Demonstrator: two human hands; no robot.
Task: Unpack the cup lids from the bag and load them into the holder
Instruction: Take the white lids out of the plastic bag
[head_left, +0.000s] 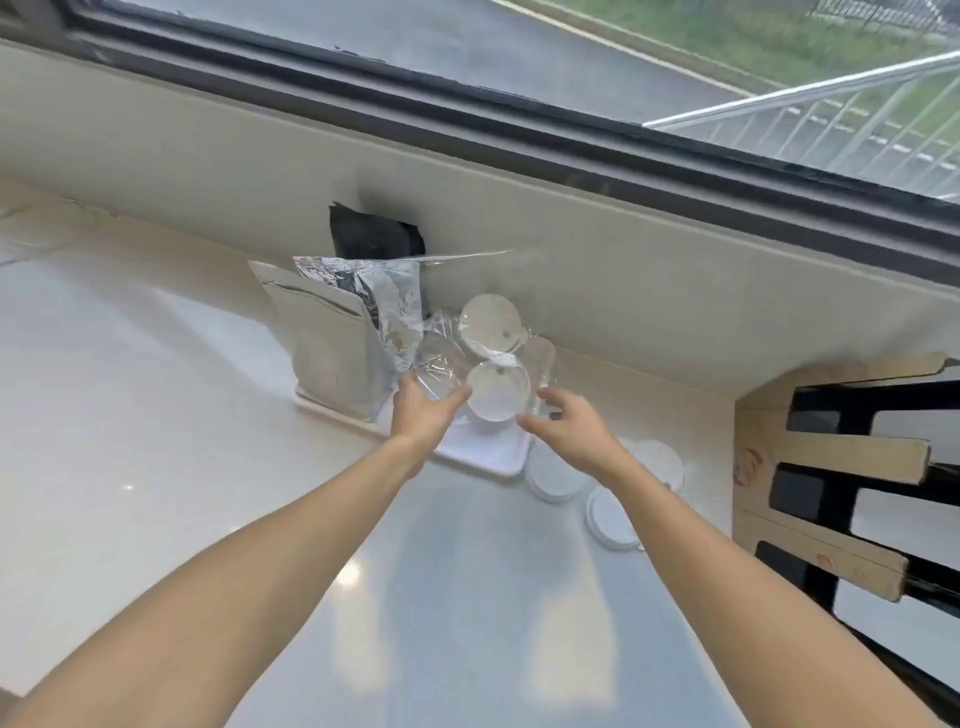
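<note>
Two stacks of lids at the holder

Two stacks of cup lids are seen by the far wall; the near lid stack (497, 391) is gripped on its left by the left hand (423, 410), fingers curled on lids and clear bag (439, 358). The right hand (569, 431) is held just right of it, fingers loosely apart, gripping nothing. The stack is best kept level and steadied on both sides while seated in the white holder (488, 452). Translucent white discs are shown; three loose lids (553, 475) lie near right.
</note>
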